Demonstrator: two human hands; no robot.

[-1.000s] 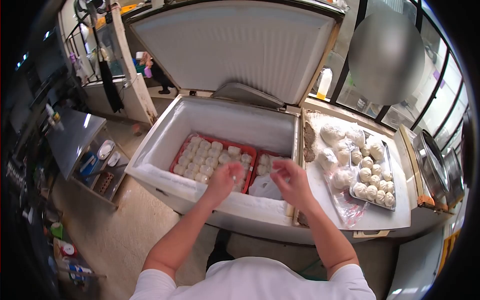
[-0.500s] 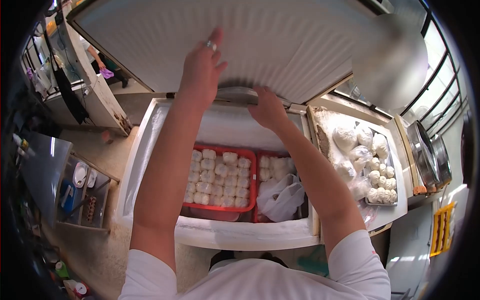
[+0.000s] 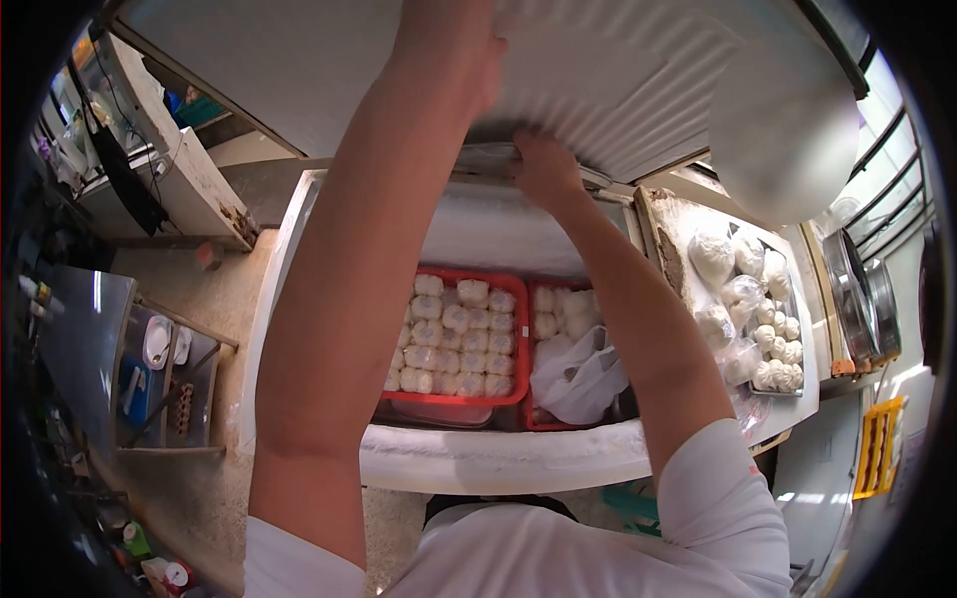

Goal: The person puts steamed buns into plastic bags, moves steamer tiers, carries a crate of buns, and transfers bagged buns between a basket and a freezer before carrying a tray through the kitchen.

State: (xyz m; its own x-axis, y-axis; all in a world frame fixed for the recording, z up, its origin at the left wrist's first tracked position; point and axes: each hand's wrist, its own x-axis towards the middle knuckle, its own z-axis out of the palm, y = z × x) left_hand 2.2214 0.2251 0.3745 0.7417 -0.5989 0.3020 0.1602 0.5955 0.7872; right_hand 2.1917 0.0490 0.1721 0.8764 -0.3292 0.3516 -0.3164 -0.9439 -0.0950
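Observation:
A raised, ribbed white freezer lid (image 3: pixel 638 70) fills the top of the view. My left hand (image 3: pixel 454 40) reaches up against its inner side; its fingers are hidden or blurred. My right hand (image 3: pixel 548 171) is at the freezer's back edge, its fingers bent over a thin grey curved piece (image 3: pixel 488 154) under the lid. Below my arms, the open chest freezer (image 3: pixel 498 466) holds a red crate (image 3: pixel 524 344) with rows of white buns (image 3: pixel 454 339). Right of it, a second red crate has more buns and a white plastic bag (image 3: pixel 578 379).
Right of the freezer, bagged buns (image 3: pixel 713 257) and a tray of buns (image 3: pixel 778 349) lie on a white surface. Round metal steamers (image 3: pixel 859 299) stand beyond. A metal cart (image 3: pixel 169 384) is at left; a pale, blurred round shape (image 3: pixel 783 140) hangs at upper right.
My left hand has moved up along the lid, partly out of the frame. My right hand has moved slightly up and right, staying by the grey piece. The view has shifted.

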